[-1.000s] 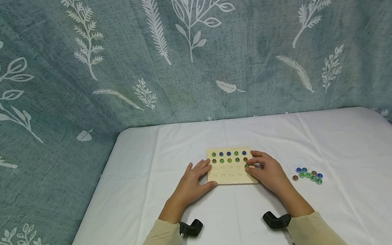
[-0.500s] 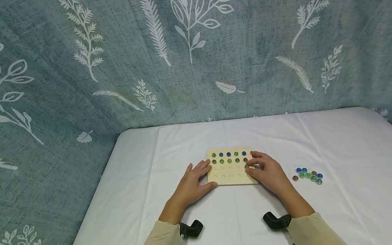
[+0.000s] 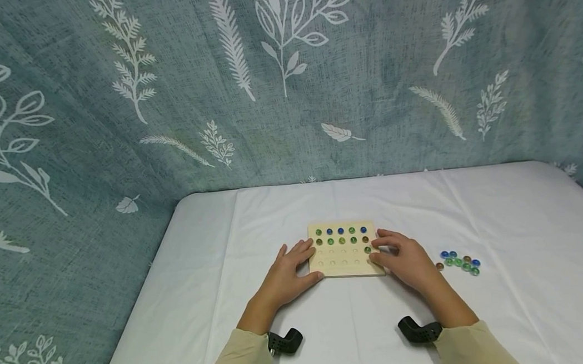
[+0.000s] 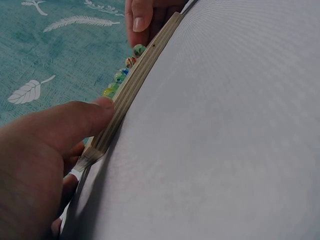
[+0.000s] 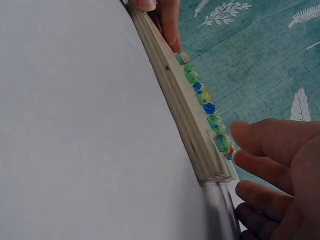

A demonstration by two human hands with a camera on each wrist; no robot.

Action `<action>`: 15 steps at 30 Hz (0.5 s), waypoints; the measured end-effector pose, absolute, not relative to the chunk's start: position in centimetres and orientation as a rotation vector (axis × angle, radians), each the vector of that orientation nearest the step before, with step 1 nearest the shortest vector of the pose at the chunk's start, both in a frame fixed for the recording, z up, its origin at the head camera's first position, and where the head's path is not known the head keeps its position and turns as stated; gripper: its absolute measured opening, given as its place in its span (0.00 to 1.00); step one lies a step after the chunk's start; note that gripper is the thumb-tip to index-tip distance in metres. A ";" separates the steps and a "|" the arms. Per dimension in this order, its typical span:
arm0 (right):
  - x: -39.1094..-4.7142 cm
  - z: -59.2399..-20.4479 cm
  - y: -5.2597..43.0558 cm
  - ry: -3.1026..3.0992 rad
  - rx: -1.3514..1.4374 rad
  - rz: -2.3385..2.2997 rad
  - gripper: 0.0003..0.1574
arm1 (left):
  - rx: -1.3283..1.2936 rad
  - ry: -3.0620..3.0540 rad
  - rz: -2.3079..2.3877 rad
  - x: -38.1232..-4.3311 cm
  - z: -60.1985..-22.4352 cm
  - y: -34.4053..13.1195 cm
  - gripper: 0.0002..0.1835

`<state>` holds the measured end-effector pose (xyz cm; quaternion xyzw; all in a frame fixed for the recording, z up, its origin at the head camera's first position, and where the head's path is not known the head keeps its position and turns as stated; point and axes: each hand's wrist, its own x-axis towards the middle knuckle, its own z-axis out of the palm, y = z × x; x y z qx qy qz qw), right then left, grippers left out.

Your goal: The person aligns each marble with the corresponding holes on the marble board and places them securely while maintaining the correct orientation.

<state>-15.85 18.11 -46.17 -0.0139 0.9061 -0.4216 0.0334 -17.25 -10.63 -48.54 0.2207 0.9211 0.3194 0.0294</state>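
A pale wooden board (image 3: 344, 268) with rows of round hollows lies flat on the table. Glass marbles fill its two far rows. One green marble (image 3: 367, 249) sits at the right end of the third row. My left hand (image 3: 289, 274) holds the board's near left corner, the thumb along the front edge and the fingers at the left side. My right hand (image 3: 406, 258) is at the board's right edge, fingers slightly bent and parted, nothing between them. In the right wrist view a gap shows between the thumb (image 5: 260, 137) and the green marble (image 5: 221, 142).
Several loose blue, green and brown marbles (image 3: 458, 262) lie on the white tablecloth (image 3: 350, 323) right of the right hand. A leaf-patterned teal curtain (image 3: 268, 122) hangs behind the table. Black devices (image 3: 285, 341) are worn on both wrists.
My right hand has let go of the green marble in the third row and drawn slightly to the right. The left hand keeps its place on the board.
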 end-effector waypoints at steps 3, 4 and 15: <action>-15.5 -45.9 18.3 2.788 -0.054 -1.254 0.29 | 0.680 2.840 0.982 -17.2 -48.6 -10.5 0.36; -15.4 -45.8 18.4 2.789 -0.064 -1.235 0.29 | 0.678 2.840 0.978 -17.2 -48.6 -10.5 0.36; -13.2 -44.2 21.6 2.821 -0.167 -1.175 0.32 | 0.665 2.831 0.993 -17.1 -48.3 -10.5 0.36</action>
